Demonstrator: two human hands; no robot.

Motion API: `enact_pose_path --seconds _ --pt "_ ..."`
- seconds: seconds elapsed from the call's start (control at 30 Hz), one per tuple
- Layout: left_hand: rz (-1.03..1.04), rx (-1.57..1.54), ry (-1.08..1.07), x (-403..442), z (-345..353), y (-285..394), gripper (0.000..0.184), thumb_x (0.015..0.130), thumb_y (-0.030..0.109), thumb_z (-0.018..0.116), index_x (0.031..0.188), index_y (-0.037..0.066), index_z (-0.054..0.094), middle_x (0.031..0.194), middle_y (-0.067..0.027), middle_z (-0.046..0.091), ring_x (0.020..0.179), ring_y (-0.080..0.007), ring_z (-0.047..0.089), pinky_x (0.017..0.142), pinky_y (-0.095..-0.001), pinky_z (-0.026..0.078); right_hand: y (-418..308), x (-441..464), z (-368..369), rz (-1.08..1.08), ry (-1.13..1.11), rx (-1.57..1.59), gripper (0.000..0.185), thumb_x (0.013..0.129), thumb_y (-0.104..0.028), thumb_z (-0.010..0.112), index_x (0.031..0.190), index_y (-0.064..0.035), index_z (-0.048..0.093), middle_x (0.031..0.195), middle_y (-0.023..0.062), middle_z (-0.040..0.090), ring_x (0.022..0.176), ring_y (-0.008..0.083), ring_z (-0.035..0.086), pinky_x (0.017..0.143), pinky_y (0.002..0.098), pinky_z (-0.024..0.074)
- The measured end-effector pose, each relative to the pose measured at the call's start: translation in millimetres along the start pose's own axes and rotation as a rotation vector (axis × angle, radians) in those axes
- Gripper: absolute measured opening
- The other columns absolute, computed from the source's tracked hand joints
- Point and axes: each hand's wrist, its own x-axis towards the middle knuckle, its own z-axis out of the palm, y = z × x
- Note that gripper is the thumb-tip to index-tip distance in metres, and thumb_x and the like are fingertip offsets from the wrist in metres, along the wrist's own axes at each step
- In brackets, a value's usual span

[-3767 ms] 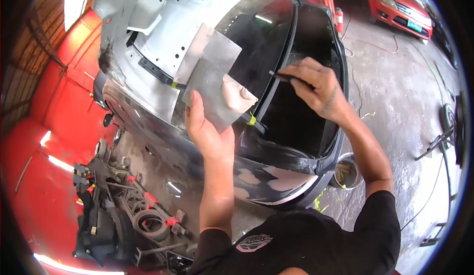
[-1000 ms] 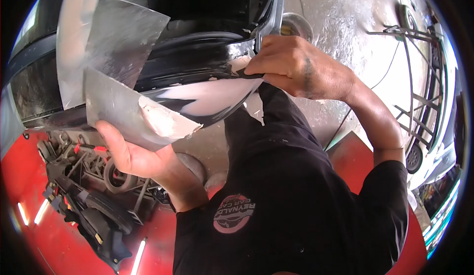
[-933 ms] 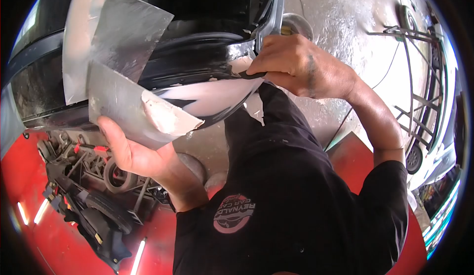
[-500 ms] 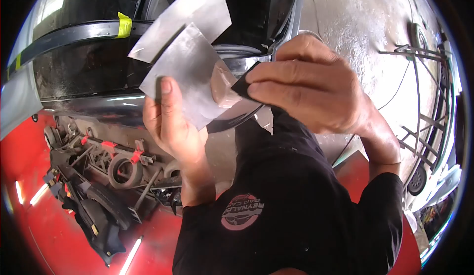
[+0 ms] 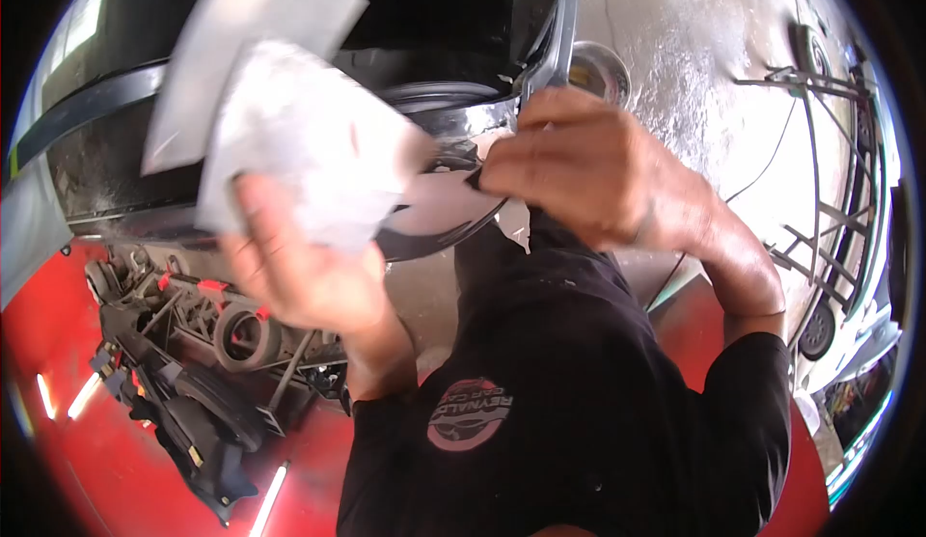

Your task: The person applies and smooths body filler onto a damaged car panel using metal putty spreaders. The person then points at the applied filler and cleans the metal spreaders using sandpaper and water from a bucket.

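My left hand (image 5: 304,276) is closed on a thin metal sheet (image 5: 299,141), thumb on top, fingers underneath. Brownish paste smears its right edge, blurred by motion. Behind it a second metal sheet (image 5: 260,26) fans out and moves along; how the two are joined is hidden. Fingertips of my right hand (image 5: 598,170) pinch a black spreader (image 5: 475,179), mostly hidden by the fingers. That hand is at a black car panel's curved corner, beside a smooth pinkish-grey patch (image 5: 449,199). Whether the spreader touches the panel I cannot tell.
The dark car body (image 5: 434,16) spans the top, with a grey trim strip (image 5: 87,103) at left. A tyre (image 5: 246,336) and frame parts lie lower left near red flooring. A round can (image 5: 600,69) stands beyond my right hand. Metal stands (image 5: 820,93) line the right side.
My left hand has swung the sheets left, away from my right hand. My right hand has moved slightly left and down, bringing the spreader off the sheet to the panel's corner.
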Motion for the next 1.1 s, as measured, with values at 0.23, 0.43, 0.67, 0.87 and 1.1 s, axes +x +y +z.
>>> enact_pose_path --seconds 0.23,0.43,0.67,0.87,1.1 --pt "0.222 -0.094 -0.118 22 -19 -4 0.044 0.102 0.02 0.06 0.132 -0.012 0.059 0.136 -0.0254 0.061 0.12 -0.0368 0.064 0.102 -0.0512 0.056 33 -9 12 0.394 0.03 0.178 0.023 0.087 -0.002 0.069 0.109 0.0018 0.072 0.09 0.0185 0.067 0.088 0.0351 0.067 0.075 0.0434 0.0552" --pt "0.198 0.036 -0.093 18 -42 -9 0.043 0.104 0.021 0.056 0.133 -0.011 0.059 0.138 -0.0253 0.06 0.122 -0.0369 0.063 0.105 -0.0517 0.054 35 5 23 0.34 -0.013 0.139 0.019 0.085 -0.004 0.071 0.103 0.0015 0.072 0.088 0.0186 0.067 0.09 0.0342 0.066 0.079 0.0424 0.0561" --pt "0.248 0.104 0.038 20 -41 -12 0.043 0.104 0.02 0.055 0.135 -0.01 0.058 0.139 -0.0248 0.059 0.124 -0.0371 0.062 0.105 -0.0511 0.054 31 11 30 0.286 -0.082 0.068 0.017 0.079 0.001 0.072 0.096 0.0039 0.07 0.087 0.0146 0.07 0.089 0.0327 0.065 0.082 0.0416 0.0569" --pt "0.214 0.123 0.018 21 -42 -14 0.045 0.105 0.022 0.055 0.136 -0.01 0.057 0.14 -0.0252 0.058 0.124 -0.0366 0.062 0.105 -0.0506 0.054 26 8 33 0.249 -0.106 0.066 0.03 0.068 0.0 0.074 0.098 0.0039 0.071 0.09 0.0136 0.071 0.093 0.0326 0.065 0.082 0.0407 0.0573" --pt "0.17 0.06 -0.026 22 -41 -14 0.047 0.105 0.023 0.055 0.137 -0.011 0.056 0.14 -0.0256 0.058 0.125 -0.0361 0.062 0.105 -0.0491 0.053 25 3 29 0.222 -0.108 0.149 0.032 0.07 0.004 0.073 0.102 0.0047 0.071 0.096 0.0143 0.072 0.094 0.0336 0.065 0.079 0.0423 0.0558"
